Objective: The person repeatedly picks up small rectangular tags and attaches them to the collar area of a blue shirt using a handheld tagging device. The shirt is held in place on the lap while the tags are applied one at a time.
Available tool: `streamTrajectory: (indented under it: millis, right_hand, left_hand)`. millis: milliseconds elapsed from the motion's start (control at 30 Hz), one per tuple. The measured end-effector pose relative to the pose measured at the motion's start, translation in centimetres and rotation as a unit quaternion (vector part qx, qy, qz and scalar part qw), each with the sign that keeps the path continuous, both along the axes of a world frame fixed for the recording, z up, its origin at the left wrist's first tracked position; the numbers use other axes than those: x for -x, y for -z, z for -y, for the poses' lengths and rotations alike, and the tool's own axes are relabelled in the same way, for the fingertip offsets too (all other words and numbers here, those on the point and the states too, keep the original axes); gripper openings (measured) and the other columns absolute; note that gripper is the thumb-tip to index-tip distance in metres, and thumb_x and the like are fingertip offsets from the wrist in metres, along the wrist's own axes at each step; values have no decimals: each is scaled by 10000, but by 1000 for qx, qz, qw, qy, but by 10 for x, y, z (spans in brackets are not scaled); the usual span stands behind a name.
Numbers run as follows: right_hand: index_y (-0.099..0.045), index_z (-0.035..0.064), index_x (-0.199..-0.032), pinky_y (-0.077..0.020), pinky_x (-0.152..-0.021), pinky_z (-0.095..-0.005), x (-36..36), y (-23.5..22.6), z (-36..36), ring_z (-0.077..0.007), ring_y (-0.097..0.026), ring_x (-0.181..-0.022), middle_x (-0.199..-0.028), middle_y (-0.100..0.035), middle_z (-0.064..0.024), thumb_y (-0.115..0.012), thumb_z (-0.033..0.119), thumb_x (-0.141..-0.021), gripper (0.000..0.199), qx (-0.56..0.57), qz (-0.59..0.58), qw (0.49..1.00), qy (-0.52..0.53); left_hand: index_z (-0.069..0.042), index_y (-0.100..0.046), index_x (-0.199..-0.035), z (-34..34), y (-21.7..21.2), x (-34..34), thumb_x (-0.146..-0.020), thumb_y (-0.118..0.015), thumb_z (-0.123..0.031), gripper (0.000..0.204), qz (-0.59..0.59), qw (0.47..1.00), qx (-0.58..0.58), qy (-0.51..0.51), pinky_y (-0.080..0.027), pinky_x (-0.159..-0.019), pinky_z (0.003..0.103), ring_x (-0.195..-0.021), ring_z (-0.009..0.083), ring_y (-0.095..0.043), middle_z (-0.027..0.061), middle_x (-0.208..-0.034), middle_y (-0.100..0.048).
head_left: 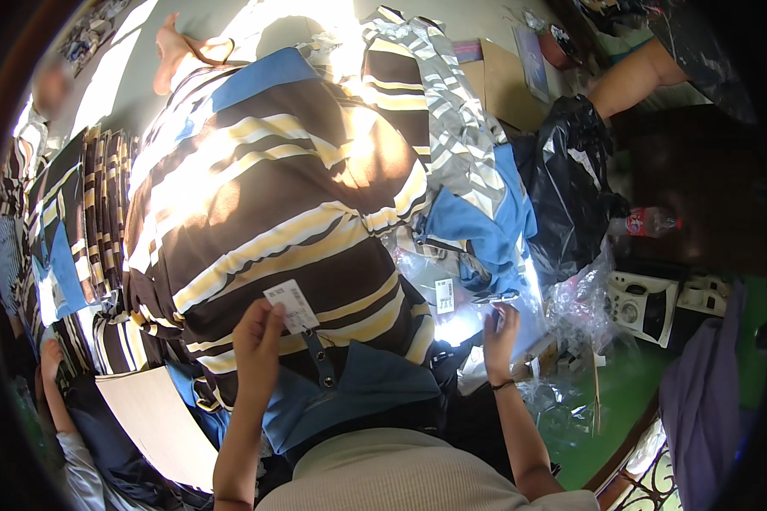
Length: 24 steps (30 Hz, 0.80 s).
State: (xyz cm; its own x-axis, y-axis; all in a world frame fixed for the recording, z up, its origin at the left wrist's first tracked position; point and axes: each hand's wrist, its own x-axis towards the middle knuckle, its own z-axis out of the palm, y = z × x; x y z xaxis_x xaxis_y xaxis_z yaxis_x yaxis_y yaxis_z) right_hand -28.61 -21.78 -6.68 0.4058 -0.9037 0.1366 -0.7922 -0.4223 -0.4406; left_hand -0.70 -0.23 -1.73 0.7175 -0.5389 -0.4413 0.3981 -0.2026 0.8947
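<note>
Between the thumb and fingers of my left hand [257, 341] is a white price tag [291, 306] with dark print. It is held over a brown shirt [256, 230] with yellow and white stripes, spread in front of me. The shirt's blue collar [358, 383] and buttoned placket [321, 362] lie closest to my body. To the right, my right hand [501, 341] has its fingers bent together at a small pale item I cannot make out, above clear plastic. Another white tag [445, 295] lies on that plastic, left of my right hand.
Folded striped shirts [102, 221] stand stacked at left, near a cardboard sheet [158, 426]. Grey-and-blue garments [477, 204], a black plastic bag [571, 187], a bottle [652, 222] and a stereo [643, 307] are on the right. Other people's limbs show at the left and upper right.
</note>
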Motion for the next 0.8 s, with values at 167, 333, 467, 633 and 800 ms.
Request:
streamTrajectory:
  millis: [167,333,467,633,800]
  right_hand:
    - [-582,4,-881,-463,-634,-336,50,26,10,-265,-580,-697,-807,-589,-140,-577,30,-748,136,-96,-54,994,20]
    - [-609,14,-844,-464,-611,-362,50,51,12,-282,-594,-664,-794,-613,-151,-613,114,-754,134,-130,-116,983,58]
    - [-609,24,-814,-457,-622,-400,52,59,14,-329,-589,-692,-794,-608,-159,-574,148,-792,131,-101,-166,980,49]
    - [-590,17,-786,-452,-618,-397,56,62,22,-343,-568,-685,-763,-587,-171,-562,71,-755,68,-77,-142,986,-51]
    - [-564,27,-698,-449,-549,-364,48,57,38,-298,-567,-578,-636,-583,-125,-596,49,-648,63,-144,-167,972,-81]
  left_hand:
    - [-3,-534,-922,-4,4,-10,-884,-507,-109,117,-2,1000,8,-18,-432,-642,200,-691,49,-510,7,-776,-568]
    - [-10,-535,-918,-4,5,-6,-876,-519,-98,99,-5,999,13,-39,-432,-632,196,-672,47,-514,0,-763,-569]
    - [-17,-538,-905,-4,4,-2,-870,-530,-100,90,-18,998,13,-61,-415,-602,183,-646,38,-505,-12,-727,-559]
    - [-22,-547,-884,-3,3,0,-863,-534,-87,70,-20,993,-23,-112,-379,-551,175,-605,27,-484,-19,-690,-553]
    - [-11,-551,-924,-4,6,0,-833,-568,-90,122,23,996,-57,-71,-412,-562,197,-606,57,-514,9,-680,-571]
